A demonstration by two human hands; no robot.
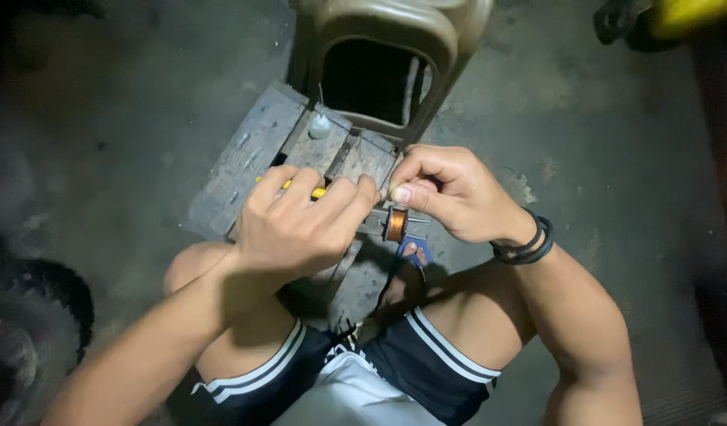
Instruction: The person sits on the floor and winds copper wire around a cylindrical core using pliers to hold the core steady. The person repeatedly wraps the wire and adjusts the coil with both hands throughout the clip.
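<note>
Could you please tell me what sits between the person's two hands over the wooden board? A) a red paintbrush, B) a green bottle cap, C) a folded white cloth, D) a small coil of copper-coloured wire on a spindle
D: a small copper-coloured coil on a thin spindle shows just below the right hand and beside the left hand, above the wooden board.

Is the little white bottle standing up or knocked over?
Standing up: the small white bottle sits on the wooden board, its thin nozzle pointing upward.
</note>
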